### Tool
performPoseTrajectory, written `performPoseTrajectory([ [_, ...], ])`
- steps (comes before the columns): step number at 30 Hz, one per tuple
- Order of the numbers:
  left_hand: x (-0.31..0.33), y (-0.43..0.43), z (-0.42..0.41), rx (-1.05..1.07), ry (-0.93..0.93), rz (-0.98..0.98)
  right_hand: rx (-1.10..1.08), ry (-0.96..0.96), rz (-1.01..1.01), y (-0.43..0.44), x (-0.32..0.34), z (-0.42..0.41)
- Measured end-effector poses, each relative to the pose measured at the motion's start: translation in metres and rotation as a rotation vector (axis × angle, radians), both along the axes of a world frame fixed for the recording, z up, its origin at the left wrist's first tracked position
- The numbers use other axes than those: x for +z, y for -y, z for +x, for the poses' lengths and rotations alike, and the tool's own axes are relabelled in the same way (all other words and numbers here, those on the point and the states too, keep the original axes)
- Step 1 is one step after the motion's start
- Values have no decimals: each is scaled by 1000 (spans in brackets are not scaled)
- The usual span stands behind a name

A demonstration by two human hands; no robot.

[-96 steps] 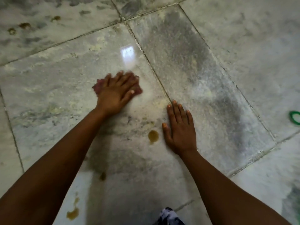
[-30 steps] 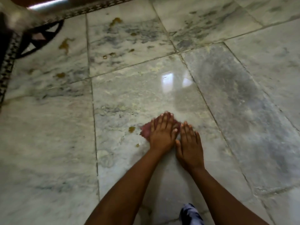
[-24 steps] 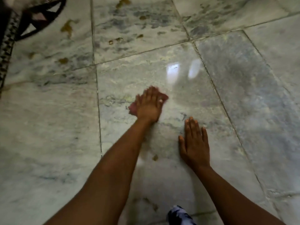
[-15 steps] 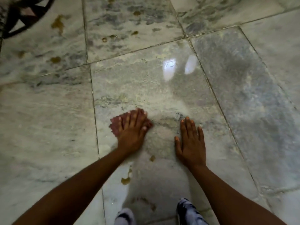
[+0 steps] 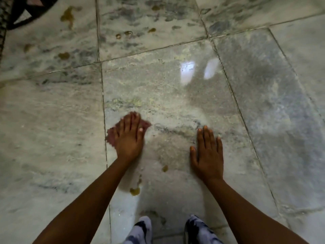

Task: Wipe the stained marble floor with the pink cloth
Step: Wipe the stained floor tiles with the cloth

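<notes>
While the left hand (image 5: 129, 140) presses the pink cloth (image 5: 110, 136) flat to the marble floor (image 5: 52, 131), fingers straight and close together on top of it, not curled round it, the right hand (image 5: 208, 155) lies palm-down on bare tile well to the side, fingers spread, holding nothing; probably a prop for body weight. Cloth sits just right of a grout line (image 5: 105, 124), mostly hidden under the palm, edges showing at left and past the fingertips. Step in hand, as I read it: mid-wipe on the central tile. Not finished. A brown puddle (image 5: 135, 191) lies beside the left forearm, nearer the knees (image 5: 143, 229); a smaller brown spot (image 5: 165, 168) sits between the two wrists. More brown blotches (image 5: 67, 14) mark the far tiles, near a dark patterned object (image 5: 15, 14) in the top-left corner; cannot tell what it is. Next move likely calls for drawing the cloth back toward the body over spot and puddle, firm downward pressure, cloth under the whole palm, so it lifts the liquid instead of smearing it. Far tiles would need a reach or a shuffle forward.
</notes>
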State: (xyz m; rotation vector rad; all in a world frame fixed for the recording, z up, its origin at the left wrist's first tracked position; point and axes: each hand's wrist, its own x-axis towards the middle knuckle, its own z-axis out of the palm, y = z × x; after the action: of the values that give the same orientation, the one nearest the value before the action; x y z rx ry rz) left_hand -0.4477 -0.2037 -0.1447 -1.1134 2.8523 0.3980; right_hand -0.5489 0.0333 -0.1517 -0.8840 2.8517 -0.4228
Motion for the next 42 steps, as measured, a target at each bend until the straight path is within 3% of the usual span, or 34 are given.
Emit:
performPoseTrajectory([
  [4,2,-49,2,-184,3,6,4,-5,3,-1,1,-1],
  [8,3,-27,-21,-344,36,-31,12,-9,8,-1,1,-2],
  [14,5,40,-8,-36,-14,30,15,-12,2,-2,-1,-3],
  [18,7,9,38,-1,-93,37,15,-13,-22,-2,-2,-3],
  [22,12,-35,26,-79,-137,150,39,18,-24,-2,-1,-2],
  [28,11,-84,-26,-462,-56,165,173,-4,63,-36,6,8],
  [33,-1,-99,35,-895,-28,43,236,-2,91,-57,4,9],
  [35,0,-66,42,-814,9,26,231,-6,80,-56,4,8],
  [39,9,-7,20,-354,63,47,230,-1,71,-56,4,11],
  [42,9,-13,-2,-187,80,94,225,-10,61,-57,3,9],
])
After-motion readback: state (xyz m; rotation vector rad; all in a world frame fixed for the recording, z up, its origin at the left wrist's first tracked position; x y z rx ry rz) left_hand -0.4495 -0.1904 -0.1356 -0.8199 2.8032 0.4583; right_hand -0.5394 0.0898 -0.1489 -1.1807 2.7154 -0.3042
